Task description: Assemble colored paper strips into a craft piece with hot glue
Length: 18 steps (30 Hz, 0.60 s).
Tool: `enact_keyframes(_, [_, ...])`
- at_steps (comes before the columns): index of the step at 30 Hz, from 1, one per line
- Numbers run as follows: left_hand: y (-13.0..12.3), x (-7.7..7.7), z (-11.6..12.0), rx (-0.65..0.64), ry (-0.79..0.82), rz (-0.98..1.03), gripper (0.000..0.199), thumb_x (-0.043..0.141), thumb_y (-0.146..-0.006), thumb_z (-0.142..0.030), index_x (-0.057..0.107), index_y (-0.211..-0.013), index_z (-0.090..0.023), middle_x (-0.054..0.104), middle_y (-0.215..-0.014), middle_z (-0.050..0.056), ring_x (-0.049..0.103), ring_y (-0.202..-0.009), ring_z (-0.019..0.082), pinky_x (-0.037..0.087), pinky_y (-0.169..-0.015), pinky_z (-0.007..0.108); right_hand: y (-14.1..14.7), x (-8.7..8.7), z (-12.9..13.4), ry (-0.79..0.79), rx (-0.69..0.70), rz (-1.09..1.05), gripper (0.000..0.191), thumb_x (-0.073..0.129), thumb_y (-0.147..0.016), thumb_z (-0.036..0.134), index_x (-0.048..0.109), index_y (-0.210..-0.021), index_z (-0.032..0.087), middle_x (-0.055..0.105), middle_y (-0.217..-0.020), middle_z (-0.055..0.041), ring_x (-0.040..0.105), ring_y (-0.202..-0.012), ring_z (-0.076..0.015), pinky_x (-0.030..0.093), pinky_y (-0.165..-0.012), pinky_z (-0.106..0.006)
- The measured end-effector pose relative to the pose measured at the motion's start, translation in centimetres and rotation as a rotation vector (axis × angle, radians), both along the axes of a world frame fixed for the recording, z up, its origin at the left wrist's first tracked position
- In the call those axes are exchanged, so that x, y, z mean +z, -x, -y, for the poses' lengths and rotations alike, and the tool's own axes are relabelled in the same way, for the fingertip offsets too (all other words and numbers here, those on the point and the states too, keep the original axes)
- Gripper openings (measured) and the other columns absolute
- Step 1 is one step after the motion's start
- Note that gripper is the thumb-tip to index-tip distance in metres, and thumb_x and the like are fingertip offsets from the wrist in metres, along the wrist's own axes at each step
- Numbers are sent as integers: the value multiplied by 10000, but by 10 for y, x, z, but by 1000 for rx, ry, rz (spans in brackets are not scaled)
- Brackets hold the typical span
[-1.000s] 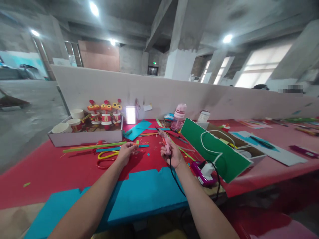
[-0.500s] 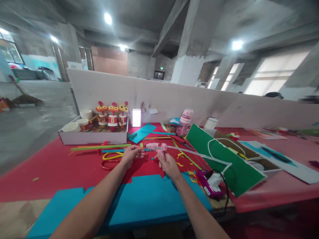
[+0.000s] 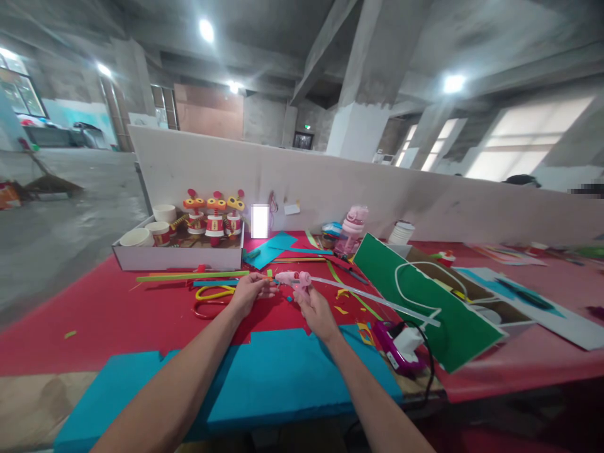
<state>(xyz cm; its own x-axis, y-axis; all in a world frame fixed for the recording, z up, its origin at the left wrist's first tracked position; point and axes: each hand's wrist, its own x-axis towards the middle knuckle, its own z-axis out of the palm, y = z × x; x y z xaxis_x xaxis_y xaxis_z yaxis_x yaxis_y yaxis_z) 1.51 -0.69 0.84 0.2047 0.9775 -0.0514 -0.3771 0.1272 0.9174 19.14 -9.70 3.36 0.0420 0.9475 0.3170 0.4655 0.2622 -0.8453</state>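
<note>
My right hand (image 3: 315, 308) is closed round the handle of a pink hot glue gun (image 3: 293, 279). A long clear glue stick (image 3: 372, 296) sticks out of its back end toward the right. The gun's nozzle points left at the fingertips of my left hand (image 3: 252, 292). Those fingers pinch a small orange piece (image 3: 267, 278), its shape mostly hidden; nozzle and piece look very close, and I cannot tell whether they touch. Left of that hand lie scissors (image 3: 212, 296) with yellow and red handles. Yellow-green and orange strips (image 3: 189, 276) lie behind them.
A white box (image 3: 179, 259) at the back left holds paper cups and several red-and-yellow cup figures. Green board (image 3: 419, 302) leans at the right beside a purple power strip (image 3: 401, 349). Blue foam (image 3: 283, 377) lines the near edge. A pink bottle (image 3: 353, 229) stands behind.
The glue gun has tilted a little and its glue stick now slopes lower at the right. My left hand stays almost in place. The whole view has shifted slightly.
</note>
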Motion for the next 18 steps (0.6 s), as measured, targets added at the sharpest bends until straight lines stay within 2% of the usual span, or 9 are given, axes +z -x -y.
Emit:
enact_keyframes(4, [0,0,0,-5,-3,7,222,720,-615,-184,527,-712,-132,685,-647,66,671,-581,194,560,-571,322,0,-1,-2,-95,12,96,374,455,-855,429,552,-1123,186,677,-899,-79,628,-837,-224,474,-716,-294])
enact_keyframes(8, [0,-1,0,-9,-9,10,226,719,-615,-190,523,-714,-134,684,-645,62,669,-572,191,561,-582,333,1,-2,-3,-139,20,133,392,432,-876,401,508,-1197,189,644,-1099,-101,599,-1006,-238,446,-846,-318])
enact_keyframes(18, [0,-3,-1,-8,-15,2,239,728,-611,-210,527,-718,-137,687,-654,64,668,-569,192,558,-574,326,2,-2,-2,-132,17,173,393,425,-886,387,495,-1223,198,612,-1174,-115,563,-1087,-260,420,-912,-356])
